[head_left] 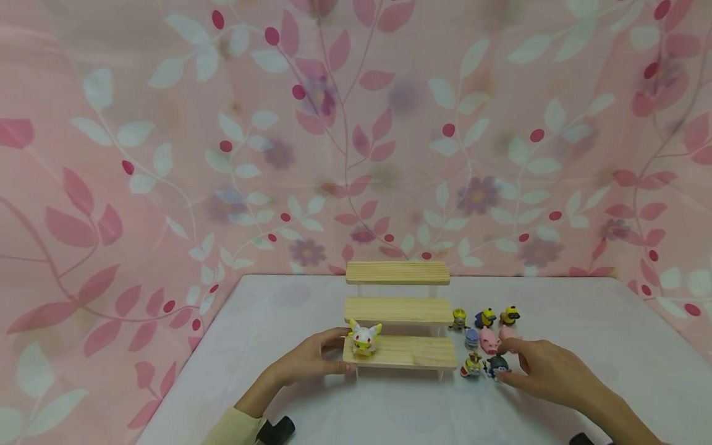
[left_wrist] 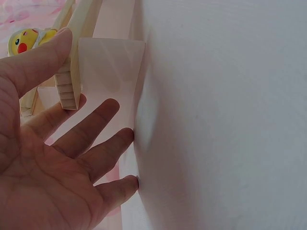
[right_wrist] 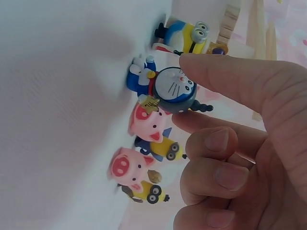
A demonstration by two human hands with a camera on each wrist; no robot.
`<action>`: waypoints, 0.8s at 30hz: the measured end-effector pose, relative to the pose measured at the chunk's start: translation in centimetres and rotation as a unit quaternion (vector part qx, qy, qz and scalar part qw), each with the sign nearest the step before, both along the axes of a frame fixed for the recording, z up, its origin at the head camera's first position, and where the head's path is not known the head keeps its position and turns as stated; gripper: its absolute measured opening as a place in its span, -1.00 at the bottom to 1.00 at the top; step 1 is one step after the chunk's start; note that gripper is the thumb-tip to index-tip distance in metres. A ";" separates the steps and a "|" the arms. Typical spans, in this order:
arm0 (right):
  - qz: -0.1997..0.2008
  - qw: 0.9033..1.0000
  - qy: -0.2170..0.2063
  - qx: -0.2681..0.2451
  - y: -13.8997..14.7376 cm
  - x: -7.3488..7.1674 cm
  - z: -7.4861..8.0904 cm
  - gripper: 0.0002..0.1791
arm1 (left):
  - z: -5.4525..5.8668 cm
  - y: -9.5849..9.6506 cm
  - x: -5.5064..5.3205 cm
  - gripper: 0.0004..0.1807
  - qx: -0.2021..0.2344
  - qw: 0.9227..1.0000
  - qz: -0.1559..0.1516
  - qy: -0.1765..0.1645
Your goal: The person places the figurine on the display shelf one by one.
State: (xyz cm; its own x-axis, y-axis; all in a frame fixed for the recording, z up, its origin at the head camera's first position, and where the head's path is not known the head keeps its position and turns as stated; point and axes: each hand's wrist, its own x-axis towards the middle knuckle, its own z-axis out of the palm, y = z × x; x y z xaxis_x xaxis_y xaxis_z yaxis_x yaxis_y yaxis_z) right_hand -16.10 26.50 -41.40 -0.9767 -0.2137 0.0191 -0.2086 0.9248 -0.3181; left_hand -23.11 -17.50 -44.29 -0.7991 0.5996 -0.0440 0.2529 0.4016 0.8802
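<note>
A three-tier wooden display stand [head_left: 419,353] stands mid-table. My left hand [head_left: 308,360] holds the left end of its lowest plank, thumb at the front edge and index finger at the back; the other fingers spread below in the left wrist view. A Pikachu figurine [head_left: 364,341] in a white hood sits on that plank's left end. To the stand's right, my right hand [head_left: 556,374] pinches a Doraemon figurine [right_wrist: 175,88] by its head, between thumb and index finger. That figurine is blue and white with a dark grey cap. The remaining right fingers are curled.
Around the Doraemon stand pink pig figurines [head_left: 489,341], a small blue figurine [head_left: 471,337] and several yellow Minion figurines [head_left: 458,319], one of them [right_wrist: 180,36] close beside my right thumb. A white cloth [head_left: 278,296] covers the table; a pink floral curtain [head_left: 356,154] hangs behind.
</note>
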 end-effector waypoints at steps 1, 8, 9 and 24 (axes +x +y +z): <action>-0.001 1.000 -0.001 0.000 0.0 0.0 -0.1 -0.59 | 0.0 0.0 0.0 -0.26 0.000 1.000 0.000 0.000; 0.000 1.000 0.010 0.001 0.0 -0.1 -0.4 -0.67 | 0.2 0.0 0.0 -0.27 0.005 1.000 -0.003 -0.002; 0.001 1.000 0.012 0.001 0.0 -0.1 -0.4 -0.67 | 0.2 0.0 0.0 -0.27 0.005 1.000 -0.003 -0.002; -0.012 1.000 0.002 0.001 0.1 -0.1 -0.4 -0.67 | -0.1 -0.1 -0.1 -0.27 0.003 1.000 -0.002 -0.001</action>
State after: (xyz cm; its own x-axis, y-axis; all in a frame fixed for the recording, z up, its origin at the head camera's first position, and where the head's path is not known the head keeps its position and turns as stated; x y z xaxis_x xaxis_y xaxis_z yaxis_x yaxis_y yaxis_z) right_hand -16.18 26.62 -41.81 -0.9815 -0.1903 0.0221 -0.1875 0.9304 -0.3149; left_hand -23.20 -17.56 -44.40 -0.7959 0.6039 -0.0429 0.2528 0.3959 0.8828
